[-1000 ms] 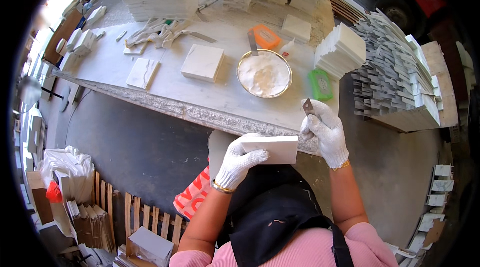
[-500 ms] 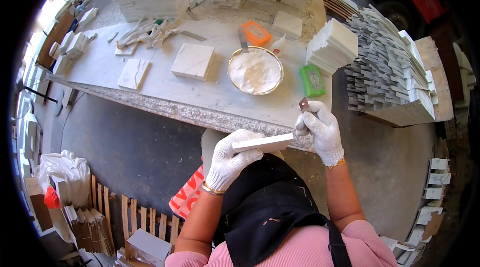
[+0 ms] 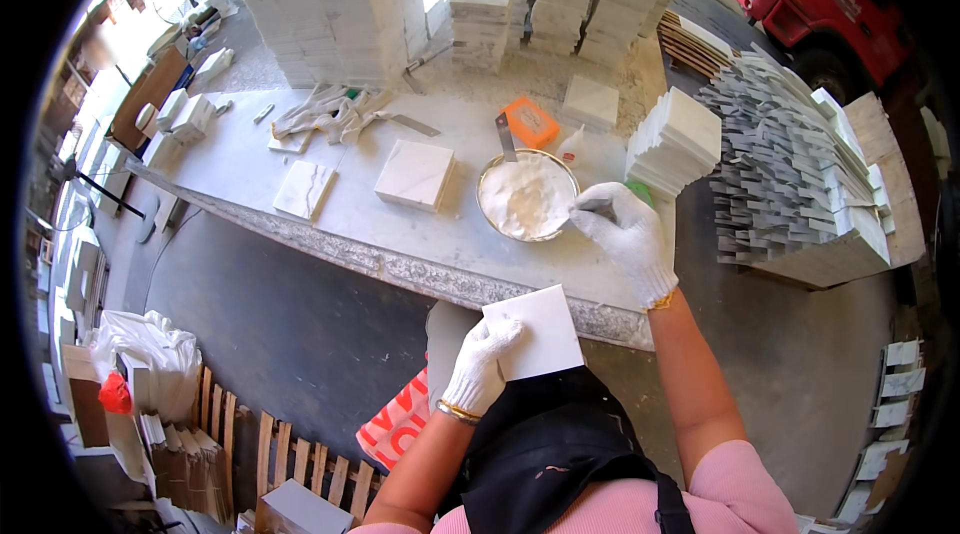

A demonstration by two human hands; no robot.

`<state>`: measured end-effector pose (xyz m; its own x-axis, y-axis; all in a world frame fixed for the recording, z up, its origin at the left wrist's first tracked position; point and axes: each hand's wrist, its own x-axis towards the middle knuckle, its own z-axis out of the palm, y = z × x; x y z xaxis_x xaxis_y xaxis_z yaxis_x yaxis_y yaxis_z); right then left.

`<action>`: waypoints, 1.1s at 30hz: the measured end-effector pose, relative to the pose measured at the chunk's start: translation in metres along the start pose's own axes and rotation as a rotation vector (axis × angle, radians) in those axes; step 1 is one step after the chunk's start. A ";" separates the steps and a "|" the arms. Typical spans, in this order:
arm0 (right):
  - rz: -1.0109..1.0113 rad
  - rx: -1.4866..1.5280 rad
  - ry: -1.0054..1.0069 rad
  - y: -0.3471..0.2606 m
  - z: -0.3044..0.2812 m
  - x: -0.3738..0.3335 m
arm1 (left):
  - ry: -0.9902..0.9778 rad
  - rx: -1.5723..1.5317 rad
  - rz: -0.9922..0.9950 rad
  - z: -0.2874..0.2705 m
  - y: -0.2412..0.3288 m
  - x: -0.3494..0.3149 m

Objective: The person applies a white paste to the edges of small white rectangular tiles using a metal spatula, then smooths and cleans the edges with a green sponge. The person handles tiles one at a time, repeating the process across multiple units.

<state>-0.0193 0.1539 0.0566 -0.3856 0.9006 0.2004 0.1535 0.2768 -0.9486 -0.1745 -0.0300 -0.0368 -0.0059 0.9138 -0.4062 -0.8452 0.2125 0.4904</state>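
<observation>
My left hand (image 3: 478, 366), in a white knit glove, grips a square white tile (image 3: 542, 336) by its left edge, thumb on its broad face. The tile is held above my lap, in front of the table edge. My gloved right hand (image 3: 632, 239) is closed at the right rim of a round bowl (image 3: 484, 212) filled with white paste (image 3: 524, 196). Between its fingers is a small metal scraper (image 3: 598, 205), mostly hidden by the glove. A second flat metal blade (image 3: 506, 137) leans at the bowl's far rim.
On the marble table (image 3: 350, 224) lie a thick tile block (image 3: 415, 174), a veined tile (image 3: 305, 189), gloves (image 3: 335, 112), an orange box (image 3: 530, 123) and a tile stack (image 3: 675, 142). A green box (image 3: 640, 192) is partly behind my right hand. Tall tile stacks (image 3: 320, 14) stand behind.
My right hand has moved up and forward to the bowl with the scraper. My left hand has turned the tile from edge-on to show its broad face. The view has shifted slightly.
</observation>
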 end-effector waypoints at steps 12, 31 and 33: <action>-0.193 -0.587 -0.087 0.030 0.023 0.030 | 0.066 0.047 0.023 -0.002 -0.007 0.008; 0.224 -0.081 0.372 0.087 -0.150 -0.076 | -0.235 0.626 -0.160 0.125 -0.035 0.089; 0.370 0.222 0.442 0.079 -0.163 -0.103 | -0.242 0.689 -0.165 0.133 -0.048 0.101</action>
<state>0.1806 0.1378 0.0014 0.0779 0.9904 -0.1142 -0.0066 -0.1140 -0.9935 -0.0636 0.0985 0.0011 0.2768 0.8851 -0.3740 -0.2982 0.4492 0.8422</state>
